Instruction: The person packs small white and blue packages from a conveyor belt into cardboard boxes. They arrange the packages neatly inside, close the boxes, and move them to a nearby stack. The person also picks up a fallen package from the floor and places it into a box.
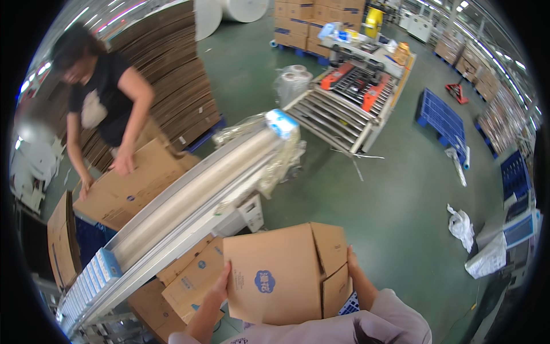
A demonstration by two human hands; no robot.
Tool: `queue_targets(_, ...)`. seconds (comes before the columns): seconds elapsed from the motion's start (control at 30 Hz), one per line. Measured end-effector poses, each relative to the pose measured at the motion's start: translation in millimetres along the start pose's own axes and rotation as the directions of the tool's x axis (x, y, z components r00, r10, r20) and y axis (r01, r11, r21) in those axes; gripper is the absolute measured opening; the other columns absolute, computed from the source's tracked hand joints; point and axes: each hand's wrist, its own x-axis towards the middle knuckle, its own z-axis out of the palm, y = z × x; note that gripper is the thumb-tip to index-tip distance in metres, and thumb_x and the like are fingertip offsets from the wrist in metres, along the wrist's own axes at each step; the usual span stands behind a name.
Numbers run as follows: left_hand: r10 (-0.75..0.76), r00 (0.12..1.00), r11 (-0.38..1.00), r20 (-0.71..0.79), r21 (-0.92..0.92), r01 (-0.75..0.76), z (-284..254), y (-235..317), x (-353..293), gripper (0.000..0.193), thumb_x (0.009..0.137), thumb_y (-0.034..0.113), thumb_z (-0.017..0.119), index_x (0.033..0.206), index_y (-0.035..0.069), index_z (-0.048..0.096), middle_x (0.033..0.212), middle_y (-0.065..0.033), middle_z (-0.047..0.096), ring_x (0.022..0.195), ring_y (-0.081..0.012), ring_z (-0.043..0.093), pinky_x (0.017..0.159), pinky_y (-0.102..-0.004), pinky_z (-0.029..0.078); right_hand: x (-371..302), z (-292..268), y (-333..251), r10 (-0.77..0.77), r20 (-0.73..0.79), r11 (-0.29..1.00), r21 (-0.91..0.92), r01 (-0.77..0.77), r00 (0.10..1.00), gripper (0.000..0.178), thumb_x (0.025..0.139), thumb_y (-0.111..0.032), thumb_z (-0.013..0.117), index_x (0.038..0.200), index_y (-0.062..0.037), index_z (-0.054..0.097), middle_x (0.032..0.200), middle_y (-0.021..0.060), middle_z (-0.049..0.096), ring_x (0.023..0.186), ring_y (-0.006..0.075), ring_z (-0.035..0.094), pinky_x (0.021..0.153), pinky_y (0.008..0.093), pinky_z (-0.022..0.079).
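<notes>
Held in front of my body is a brown cardboard box point(275, 275) with a blue printed mark on its broad side. My left hand point(223, 282) grips its left edge, thumb against the board. On the opposite side my right hand point(352, 265) is pressed to the box by the folded end flaps point(332, 252); part of its fingers is hidden behind the board. Below and left of my left hand stand more opened cardboard boxes point(195, 281). A conveyor point(189, 183) runs diagonally just beyond them, with a row of blue-and-white packs point(94, 278) at its near end.
Across the conveyor, a person point(109, 97) handles another cardboard box point(129, 186) before tall stacks of flat cardboard point(166, 63). A roller table point(338, 112) stands ahead. Blue pallets point(442, 117) and crumpled white plastic point(460, 227) lie on the green floor to the right.
</notes>
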Motion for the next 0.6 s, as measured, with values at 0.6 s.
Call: queue_targets(0.6, 0.272, 0.962, 0.532, 0.0, 0.833, -0.15, 471.3, 144.0, 276.0, 0.081, 0.08, 0.066, 0.039, 0.116, -0.006, 0.047, 0.12, -0.0226, 0.051, 0.113, -0.0334, 0.048, 0.094, -0.0406, 0.037, 148.9, -266.1, -72.5, 0.149, -0.672, 0.894, 0.406, 0.192, 0.726, 0.068, 0.09, -0.056, 0.029, 0.109, 0.0034, 0.057, 0.098, 0.0161, 0.063, 0.091, 0.027, 0.061, 0.074, 0.0379, 0.049)
